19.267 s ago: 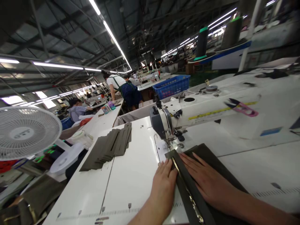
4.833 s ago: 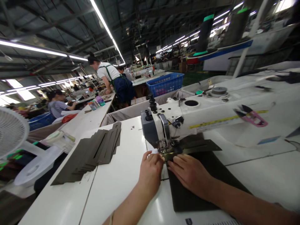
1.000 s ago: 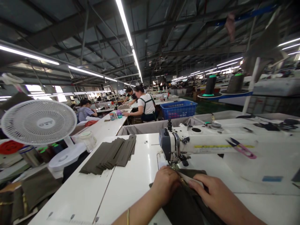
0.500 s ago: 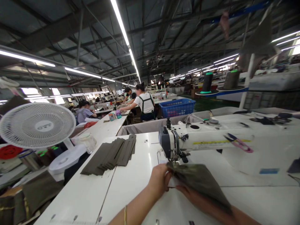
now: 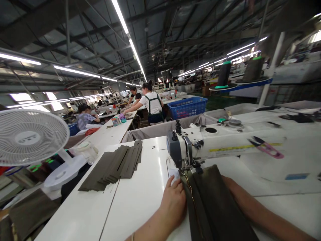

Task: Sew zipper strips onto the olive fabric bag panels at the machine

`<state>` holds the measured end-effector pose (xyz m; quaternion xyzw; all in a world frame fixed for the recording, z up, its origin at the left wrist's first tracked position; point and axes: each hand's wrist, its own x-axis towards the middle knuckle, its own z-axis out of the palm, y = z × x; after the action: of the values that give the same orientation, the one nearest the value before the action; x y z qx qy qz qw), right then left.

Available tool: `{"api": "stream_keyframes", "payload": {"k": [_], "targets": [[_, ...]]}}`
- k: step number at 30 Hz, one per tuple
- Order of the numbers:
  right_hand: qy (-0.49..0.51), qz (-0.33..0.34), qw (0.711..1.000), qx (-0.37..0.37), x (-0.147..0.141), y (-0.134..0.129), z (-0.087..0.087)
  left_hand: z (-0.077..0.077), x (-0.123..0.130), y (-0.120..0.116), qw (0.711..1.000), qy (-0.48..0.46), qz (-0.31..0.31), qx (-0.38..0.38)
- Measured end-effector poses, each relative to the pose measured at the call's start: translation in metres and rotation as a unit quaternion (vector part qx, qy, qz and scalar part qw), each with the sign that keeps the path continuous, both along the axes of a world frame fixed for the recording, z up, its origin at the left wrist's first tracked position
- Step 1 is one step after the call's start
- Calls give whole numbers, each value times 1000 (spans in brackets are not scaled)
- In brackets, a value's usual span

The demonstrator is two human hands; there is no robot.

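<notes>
A dark olive fabric piece (image 5: 213,201) with a gold zipper (image 5: 191,190) along its left side lies beneath the needle area of a white sewing machine (image 5: 225,144). My left hand (image 5: 174,201) rests palm down along the left edge of the fabric, close to the presser foot. Its fingers point forward, slightly apart; the thumb is hidden. From the right my right hand (image 5: 229,184) reaches in behind the raised fabric. Its fingers are covered by the cloth, so their hold does not show.
A fanned stack of olive fabric pieces (image 5: 112,165) lies left on the white table (image 5: 140,201). A white fan (image 5: 32,137) stands at far left. Pink-handled thread snips (image 5: 269,149) sit on the machine arm. Beyond are a blue basket (image 5: 188,108) and several people working.
The fabric has been turned and spread toward me, so its zipper shows. My left hand has gone from a pinch to lying along its edge. My right hand has slipped behind the cloth.
</notes>
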<state>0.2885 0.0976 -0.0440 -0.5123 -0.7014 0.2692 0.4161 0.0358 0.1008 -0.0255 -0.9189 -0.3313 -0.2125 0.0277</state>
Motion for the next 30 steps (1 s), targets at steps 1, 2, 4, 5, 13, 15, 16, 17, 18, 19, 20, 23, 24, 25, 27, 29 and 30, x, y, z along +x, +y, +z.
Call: {"api": "stream_keyframes", "payload": {"k": [1,2,4,5,13,15,16,17,18,19,20,23,24,25,27,29,30], "targets": [[22,-20,999,-37,4,3,3,-4,2,1,1000,7,7,10],[38,-40,996,-77,7,7,7,-7,4,1,1000,12,13,18],[59,-69,986,-143,11,17,14,-10,5,-1,999,17,23,28],[62,-73,982,-163,12,22,16,-9,6,-1,999,16,27,32],[-9,-51,992,-119,7,30,20,-3,9,-5,998,-28,43,40],[-37,-64,992,-99,8,26,23,-5,8,-5,998,-35,39,41],[-49,-71,992,-91,9,25,24,-7,7,-5,998,-41,39,38],[-60,-80,992,-83,9,24,25,-8,7,-5,997,-48,38,35],[-70,-90,991,-73,9,23,26,-10,6,-5,997,-56,39,31],[-81,-102,989,-64,9,22,27,-11,6,-5,997,-63,40,28],[-93,-113,988,-56,8,22,26,-12,6,-4,997,-68,41,26],[-151,-139,978,-31,3,25,21,-12,6,-4,996,-74,42,27],[-173,-146,974,-21,2,27,18,-12,7,-4,996,-74,42,29],[-194,-153,969,-11,1,30,16,-11,7,-4,996,-73,39,31],[-232,-168,958,11,1,34,12,-9,8,-5,996,-75,33,32],[-266,-183,945,43,0,35,12,-6,9,-6,995,-90,29,30],[-281,-186,939,63,-3,33,14,-5,9,-7,994,-102,27,26]]}}
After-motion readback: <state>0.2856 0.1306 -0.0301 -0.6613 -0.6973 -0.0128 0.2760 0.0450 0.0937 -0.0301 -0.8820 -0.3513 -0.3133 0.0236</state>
